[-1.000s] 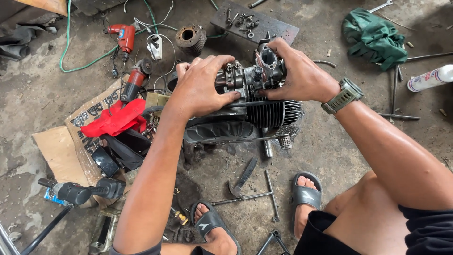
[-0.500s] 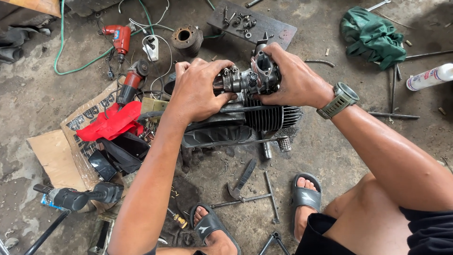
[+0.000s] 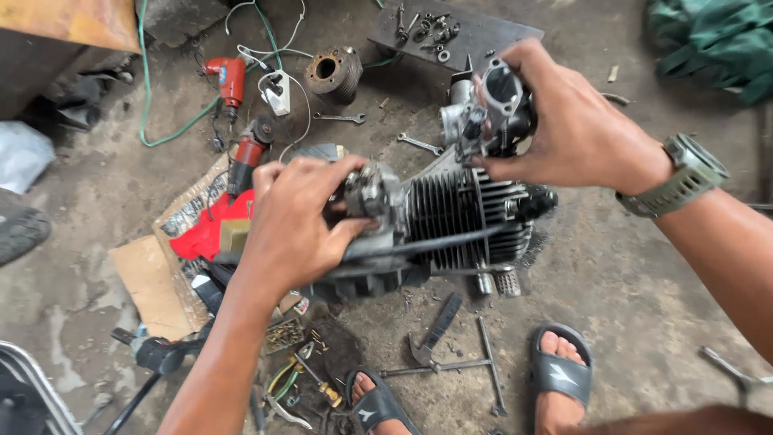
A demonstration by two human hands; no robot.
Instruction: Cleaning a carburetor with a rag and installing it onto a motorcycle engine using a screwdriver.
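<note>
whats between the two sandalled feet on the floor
In the head view, a T-handle wrench and a dark hammer-like tool lie on the concrete between the left sandal and right sandal.

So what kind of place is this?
Probably a small engine repair workshop: a finned engine sits on the concrete floor, with wrenches and a red drill scattered around.

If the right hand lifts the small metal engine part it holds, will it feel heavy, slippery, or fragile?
The metal engine part looks like solid cast metal, so probably heavy for its size and stiff. The right hand wraps its irregular body, which likely aids grip; greasy-looking surfaces may make it slippery.
</note>
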